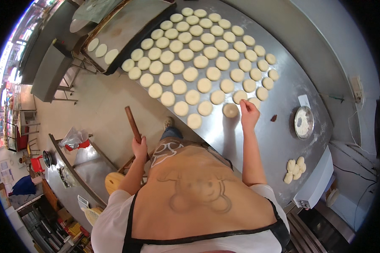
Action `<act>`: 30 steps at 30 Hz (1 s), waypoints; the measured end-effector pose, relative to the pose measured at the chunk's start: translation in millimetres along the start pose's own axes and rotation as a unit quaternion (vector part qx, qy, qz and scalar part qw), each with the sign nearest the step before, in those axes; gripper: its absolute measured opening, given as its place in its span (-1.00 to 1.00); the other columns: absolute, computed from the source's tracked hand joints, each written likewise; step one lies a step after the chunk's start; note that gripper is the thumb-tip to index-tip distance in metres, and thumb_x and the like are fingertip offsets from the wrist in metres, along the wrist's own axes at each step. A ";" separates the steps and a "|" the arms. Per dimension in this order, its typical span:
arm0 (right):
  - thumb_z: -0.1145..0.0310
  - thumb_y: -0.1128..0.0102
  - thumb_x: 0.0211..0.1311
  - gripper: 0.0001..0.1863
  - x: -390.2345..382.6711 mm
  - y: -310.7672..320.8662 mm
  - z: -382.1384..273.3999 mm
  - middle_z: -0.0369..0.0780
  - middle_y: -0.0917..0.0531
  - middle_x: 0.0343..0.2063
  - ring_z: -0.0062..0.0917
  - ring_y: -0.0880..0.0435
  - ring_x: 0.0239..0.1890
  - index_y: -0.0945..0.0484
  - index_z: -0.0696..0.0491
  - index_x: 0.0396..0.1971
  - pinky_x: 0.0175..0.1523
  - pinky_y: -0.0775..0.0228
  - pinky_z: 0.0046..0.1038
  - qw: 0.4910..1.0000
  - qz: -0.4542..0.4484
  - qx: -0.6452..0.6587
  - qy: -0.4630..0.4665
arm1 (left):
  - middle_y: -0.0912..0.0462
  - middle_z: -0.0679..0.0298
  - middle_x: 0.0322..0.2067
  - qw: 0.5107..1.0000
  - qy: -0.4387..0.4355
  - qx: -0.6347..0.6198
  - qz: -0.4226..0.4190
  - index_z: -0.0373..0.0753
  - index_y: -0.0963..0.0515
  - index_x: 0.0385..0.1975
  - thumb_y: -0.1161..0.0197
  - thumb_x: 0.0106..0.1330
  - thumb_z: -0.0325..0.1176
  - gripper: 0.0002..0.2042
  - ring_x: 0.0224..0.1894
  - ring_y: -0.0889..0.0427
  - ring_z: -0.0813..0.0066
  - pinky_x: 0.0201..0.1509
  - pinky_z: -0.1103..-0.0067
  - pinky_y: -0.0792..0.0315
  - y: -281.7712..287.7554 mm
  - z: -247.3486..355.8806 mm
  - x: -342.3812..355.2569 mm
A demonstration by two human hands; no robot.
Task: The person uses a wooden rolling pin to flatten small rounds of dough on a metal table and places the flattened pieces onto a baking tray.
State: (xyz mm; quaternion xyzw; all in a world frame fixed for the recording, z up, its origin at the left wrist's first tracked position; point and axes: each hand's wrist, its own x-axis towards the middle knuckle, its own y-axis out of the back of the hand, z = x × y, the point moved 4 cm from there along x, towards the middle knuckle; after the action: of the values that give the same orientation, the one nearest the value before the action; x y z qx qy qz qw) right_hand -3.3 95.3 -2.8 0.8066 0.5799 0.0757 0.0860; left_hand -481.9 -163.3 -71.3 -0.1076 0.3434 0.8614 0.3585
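My left hand [139,148] is wrapped round a wooden rolling pin [132,122], held up at a slant beside the table's front edge. Over the steel table [285,135] reaches my right hand [249,116], its fingers pinched together just above the nearest rows of flat dough rounds [204,108]. One dough round [230,110] lies immediately left of that hand, another [240,96] partly behind its fingertips. Whether anything is in the pinch, or whether the fingertips touch dough, I cannot make out. Many pale rounds spread in rows toward the far end.
A metal bowl of flour [304,122] stands on the right, near a small dark lump [274,118]. Several smaller dough pieces [294,170] are clustered at the near right. A baking tray [126,31] with 3 oval dough pieces [101,50] sits far left.
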 end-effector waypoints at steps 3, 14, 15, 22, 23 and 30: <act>0.38 -0.40 0.30 -0.81 6.5 -112.9 -46.1 -0.25 -0.78 -0.35 -0.66 -0.69 -0.32 -0.77 0.16 -0.17 -0.16 -0.53 -0.55 0.995 -0.084 -0.009 0.050 | -0.62 0.19 -0.39 0.997 0.058 -0.012 0.043 -0.33 -0.55 -0.01 -0.32 0.39 -0.25 -0.69 -0.41 -0.64 0.38 -0.30 0.42 -0.50 36.3 -43.4 29.8; -0.07 -0.18 0.36 -0.49 -40.7 -569.4 -206.0 -0.20 -0.59 0.02 -0.28 -0.47 0.20 -0.66 0.05 0.05 0.29 -0.23 -0.13 0.762 -0.311 -0.290 0.488 | -0.57 0.20 -0.43 0.950 0.259 -0.109 0.133 -0.29 -0.50 -0.10 -0.28 0.40 -0.20 -0.71 -0.47 -0.58 0.41 -0.38 0.41 -0.47 164.6 -153.1 73.4; -0.10 -0.14 0.38 -0.45 -42.5 -597.6 -202.6 -0.20 -0.58 0.05 -0.28 -0.44 0.24 -0.65 0.06 0.06 0.35 -0.19 -0.09 0.742 -0.307 -0.318 0.505 | -0.58 0.19 -0.42 0.947 0.262 -0.113 0.146 -0.29 -0.50 -0.10 -0.28 0.41 -0.20 -0.71 -0.46 -0.58 0.40 -0.36 0.41 -0.48 173.2 -158.9 70.4; -0.14 -0.07 0.40 -0.42 -43.9 -657.4 -200.5 -0.16 -0.58 0.11 -0.28 -0.40 0.30 -0.68 0.08 0.04 0.49 -0.04 -0.03 0.632 -0.357 -0.463 0.509 | -0.65 0.12 -0.26 0.944 0.277 -0.077 0.163 -0.32 -0.51 -0.04 -0.28 0.39 -0.20 -0.67 -0.29 -0.64 0.25 -0.17 0.31 -0.52 200.7 -199.3 76.5; -0.10 -0.11 0.39 -0.46 -47.9 -643.2 -206.0 -0.16 -0.59 0.10 -0.27 -0.41 0.29 -0.68 0.08 0.01 0.47 -0.07 -0.04 0.631 -0.351 -0.447 0.529 | -0.66 0.12 -0.25 0.951 0.252 -0.061 0.166 -0.33 -0.51 -0.03 -0.28 0.39 -0.20 -0.66 -0.26 -0.65 0.22 -0.14 0.30 -0.52 201.0 -208.3 88.0; 0.24 -0.36 0.19 -0.72 -78.0 -417.0 -148.0 -0.17 -0.65 0.01 -0.23 -0.56 0.08 -0.67 0.06 -0.16 0.21 -0.34 -0.14 0.800 -0.311 -0.331 0.393 | -0.65 0.05 -0.19 0.995 0.025 0.087 0.049 -0.36 -0.51 0.00 -0.28 0.42 -0.20 -0.65 -0.17 -0.64 0.10 -0.01 0.28 -0.50 151.4 -65.9 193.5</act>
State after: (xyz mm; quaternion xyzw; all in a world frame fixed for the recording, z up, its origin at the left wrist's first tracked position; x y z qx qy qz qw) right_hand -445.5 159.3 45.1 0.4067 0.7230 0.5428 0.1311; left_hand -729.9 -178.9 -125.8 -0.0804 0.4308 0.8416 0.3157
